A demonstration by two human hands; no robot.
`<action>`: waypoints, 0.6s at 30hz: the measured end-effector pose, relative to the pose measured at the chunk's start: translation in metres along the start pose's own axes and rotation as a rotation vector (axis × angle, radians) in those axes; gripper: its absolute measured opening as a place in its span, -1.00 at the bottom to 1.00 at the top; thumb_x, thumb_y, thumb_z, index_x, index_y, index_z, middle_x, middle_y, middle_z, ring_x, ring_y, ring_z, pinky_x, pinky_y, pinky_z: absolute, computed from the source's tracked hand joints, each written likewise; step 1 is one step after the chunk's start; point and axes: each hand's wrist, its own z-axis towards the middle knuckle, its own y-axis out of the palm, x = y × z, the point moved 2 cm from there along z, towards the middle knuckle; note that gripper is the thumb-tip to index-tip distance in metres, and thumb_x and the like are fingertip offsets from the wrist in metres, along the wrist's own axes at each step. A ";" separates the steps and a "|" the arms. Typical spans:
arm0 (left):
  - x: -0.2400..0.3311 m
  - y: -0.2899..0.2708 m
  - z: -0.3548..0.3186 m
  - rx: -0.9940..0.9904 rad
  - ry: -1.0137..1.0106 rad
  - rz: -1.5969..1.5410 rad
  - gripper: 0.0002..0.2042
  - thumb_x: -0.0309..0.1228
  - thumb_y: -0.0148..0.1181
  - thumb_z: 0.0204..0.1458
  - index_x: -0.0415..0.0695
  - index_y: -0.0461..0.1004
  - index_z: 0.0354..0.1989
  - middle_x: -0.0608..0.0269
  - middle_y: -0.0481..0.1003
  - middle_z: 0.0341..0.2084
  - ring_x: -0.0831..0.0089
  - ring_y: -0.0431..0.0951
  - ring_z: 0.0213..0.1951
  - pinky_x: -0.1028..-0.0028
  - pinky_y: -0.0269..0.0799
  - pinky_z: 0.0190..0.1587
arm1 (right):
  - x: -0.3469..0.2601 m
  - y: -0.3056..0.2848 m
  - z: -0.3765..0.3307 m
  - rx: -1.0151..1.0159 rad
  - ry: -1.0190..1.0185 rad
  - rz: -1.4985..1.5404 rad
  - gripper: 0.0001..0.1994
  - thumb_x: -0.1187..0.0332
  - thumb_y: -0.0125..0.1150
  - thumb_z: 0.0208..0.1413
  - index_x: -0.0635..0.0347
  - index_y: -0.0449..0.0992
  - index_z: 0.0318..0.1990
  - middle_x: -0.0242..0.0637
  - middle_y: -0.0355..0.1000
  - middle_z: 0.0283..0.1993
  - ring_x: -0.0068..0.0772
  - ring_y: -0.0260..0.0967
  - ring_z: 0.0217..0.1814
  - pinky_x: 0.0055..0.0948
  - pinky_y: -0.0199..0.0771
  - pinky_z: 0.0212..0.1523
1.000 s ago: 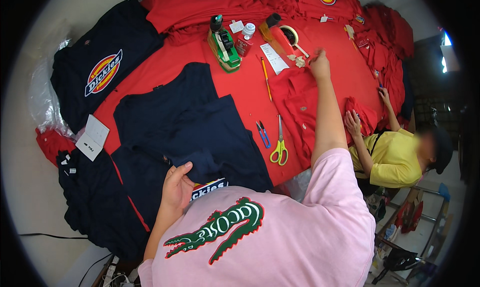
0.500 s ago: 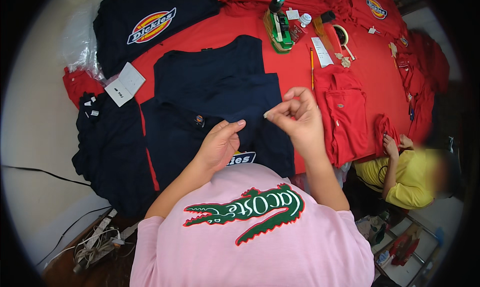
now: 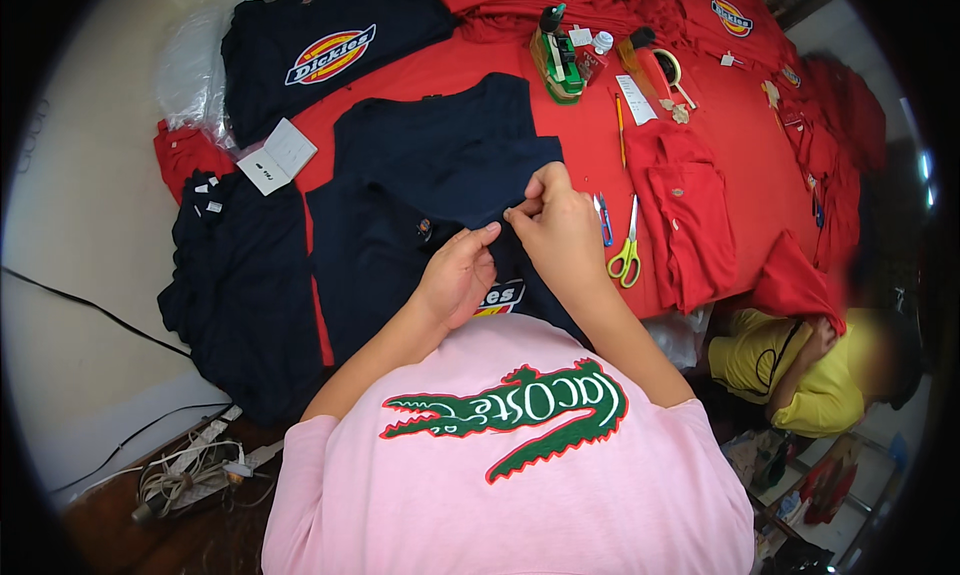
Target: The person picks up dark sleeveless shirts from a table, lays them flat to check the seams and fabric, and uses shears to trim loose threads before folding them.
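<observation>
Left hand (image 3: 455,275) and right hand (image 3: 552,220) close together over a folded navy shirt (image 3: 430,190) near the tabletop's near edge, on the red cloth (image 3: 480,60) covering it. Right fingers (image 3: 518,211) pinched shut on something tiny at the shirt's fabric, possibly a tag or pin; too small to tell. Left fingers (image 3: 482,237) curled, tips touching the same spot on the shirt. Just right of the right hand: a small blue tool (image 3: 603,220), then green-handled scissors (image 3: 626,255), then a folded red shirt (image 3: 690,210). Toward the far edge: a green tape dispenser (image 3: 556,60) and a roll of tape (image 3: 667,67). At the left edge: a stack of navy garments (image 3: 245,285), a white card (image 3: 277,156) above it, another navy shirt with a logo (image 3: 330,40) at the far left corner. Beyond the right edge: a person in yellow (image 3: 800,370), seated low.
</observation>
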 end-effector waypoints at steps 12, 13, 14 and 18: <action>0.008 0.016 -0.022 0.156 0.119 -0.026 -0.82 -0.48 0.09 0.36 -0.23 0.64 -0.13 0.22 0.68 -0.12 0.51 0.65 0.05 0.44 0.48 0.24 | 0.090 -0.019 -0.018 -0.162 0.351 0.559 -0.72 0.24 0.48 0.19 0.25 0.56 -0.18 -0.48 0.44 -0.41 -0.61 0.41 -0.33 -0.52 0.43 -0.24; 0.009 0.016 -0.023 0.159 0.138 -0.028 -0.83 -0.47 0.10 0.36 -0.22 0.64 -0.14 0.23 0.68 -0.12 0.52 0.65 0.04 0.45 0.50 0.22 | 0.092 -0.011 -0.028 -0.204 0.312 0.526 -0.66 0.23 0.51 0.15 0.27 0.56 -0.09 -0.40 0.49 -0.32 -0.55 0.44 -0.24 -0.49 0.46 -0.15; 0.009 0.014 -0.025 0.161 0.160 -0.030 -0.84 -0.47 0.11 0.36 -0.22 0.64 -0.14 0.23 0.68 -0.13 0.53 0.65 0.02 0.46 0.51 0.20 | 0.092 -0.005 -0.039 -0.247 0.272 0.493 -0.58 0.21 0.54 0.11 0.28 0.56 0.00 -0.32 0.53 -0.22 -0.49 0.48 -0.16 -0.46 0.49 -0.07; 0.021 0.016 -0.013 0.101 0.268 0.096 -0.86 -0.45 0.16 0.34 -0.20 0.64 -0.15 0.24 0.67 -0.12 0.59 0.64 -0.02 0.53 0.52 0.09 | 0.107 0.020 -0.086 -0.273 0.000 -0.028 -0.13 0.18 0.65 -0.12 0.27 0.36 0.37 0.04 0.38 0.30 0.12 0.35 0.36 -0.07 0.38 0.34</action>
